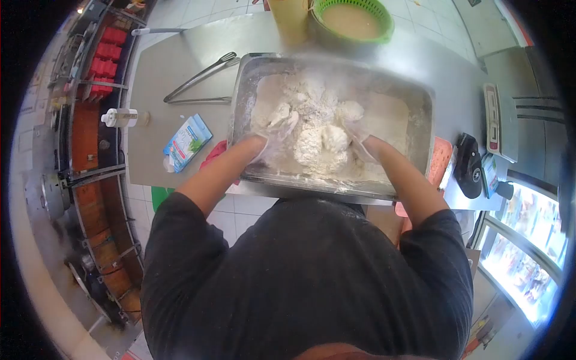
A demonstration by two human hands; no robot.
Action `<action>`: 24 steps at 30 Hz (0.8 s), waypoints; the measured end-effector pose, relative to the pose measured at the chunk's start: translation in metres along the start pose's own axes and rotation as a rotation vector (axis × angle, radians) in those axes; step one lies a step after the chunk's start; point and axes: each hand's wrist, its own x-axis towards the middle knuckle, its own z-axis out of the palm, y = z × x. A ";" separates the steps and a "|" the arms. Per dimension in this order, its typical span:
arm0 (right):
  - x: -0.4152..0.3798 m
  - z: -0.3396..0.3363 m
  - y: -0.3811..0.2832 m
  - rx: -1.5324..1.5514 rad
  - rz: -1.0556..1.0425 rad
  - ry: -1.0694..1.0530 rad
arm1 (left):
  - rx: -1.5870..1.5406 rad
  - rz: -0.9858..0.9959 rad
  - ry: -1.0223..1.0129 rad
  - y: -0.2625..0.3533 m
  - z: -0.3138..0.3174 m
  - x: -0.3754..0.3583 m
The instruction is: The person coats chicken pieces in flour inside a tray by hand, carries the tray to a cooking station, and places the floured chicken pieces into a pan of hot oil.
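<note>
A deep metal tray (333, 185) holds loose white flour (387, 114) and several flour-coated lumps (312, 99), whose kind I cannot make out under the coating. My left hand (273, 133), in a clear, floury plastic glove, is in the left part of the tray beside a coated lump (282, 114). My right hand (360, 139), gloved the same way, is down in the flour against a rounded coated lump (335, 139). Flour and haze hide the fingers of both hands, so whether either one grips a lump does not show.
Metal tongs (198, 79), a blue packet (188, 143) and a white bottle (123, 117) lie left of the tray. Behind it stand a green basket (387, 33) and a yellowish container (289, 21). At right are a pink tray (441, 157), a black cap (468, 165) and a scale (493, 120).
</note>
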 end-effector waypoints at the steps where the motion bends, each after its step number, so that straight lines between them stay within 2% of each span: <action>1: 0.006 0.011 -0.002 0.136 0.009 -0.051 | -0.187 -0.141 -0.016 0.010 -0.001 0.006; 3: 0.018 0.029 -0.006 0.407 0.023 -0.154 | -0.556 -0.421 -0.041 0.031 -0.006 0.016; 5: 0.028 0.034 -0.017 0.670 0.020 -0.253 | -0.735 -0.547 -0.038 0.050 -0.017 0.024; 7: 0.026 0.037 -0.024 0.626 0.019 -0.224 | -1.189 -0.512 -0.184 0.065 -0.021 0.021; 11: -0.010 0.043 -0.048 0.575 -0.007 -0.213 | -1.385 -0.403 -0.157 0.050 -0.023 0.017; 12: -0.011 0.038 -0.050 0.573 0.003 -0.212 | -1.191 -0.244 -0.150 0.037 -0.022 0.018; 14: -0.012 0.026 -0.053 -0.445 -0.487 -0.134 | -1.003 -0.094 -0.144 0.026 -0.019 0.017; 15: -0.029 0.028 -0.070 -0.445 -0.480 -0.137 | -0.989 0.008 -0.003 0.053 -0.043 0.004; 16: -0.054 0.033 -0.096 -0.660 -0.506 -0.083 | -0.968 0.110 0.139 0.072 -0.062 -0.006; 17: -0.067 0.037 -0.109 -0.876 -0.530 -0.029 | -0.972 0.107 0.137 0.074 -0.071 -0.010; 18: -0.066 0.038 -0.109 -0.877 -0.529 -0.032 | -0.762 0.010 0.169 0.071 -0.081 -0.013; 19: -0.065 0.037 -0.108 -0.499 -0.601 -0.041 | -0.550 -0.084 0.201 0.070 -0.092 -0.015; 20: -0.061 0.030 -0.107 -0.339 -0.616 0.008 | -0.551 -0.086 0.204 0.074 -0.103 -0.017; 21: -0.057 0.022 -0.106 -0.179 -0.641 0.053 | -0.769 -0.142 0.286 0.078 -0.111 -0.017; 22: -0.048 0.002 -0.105 -0.236 -0.624 0.155 | -0.987 -0.183 0.386 0.082 -0.120 -0.017; 24: -0.036 -0.031 -0.106 0.071 -0.485 0.259 | -0.928 -0.258 0.540 0.049 -0.116 0.012</action>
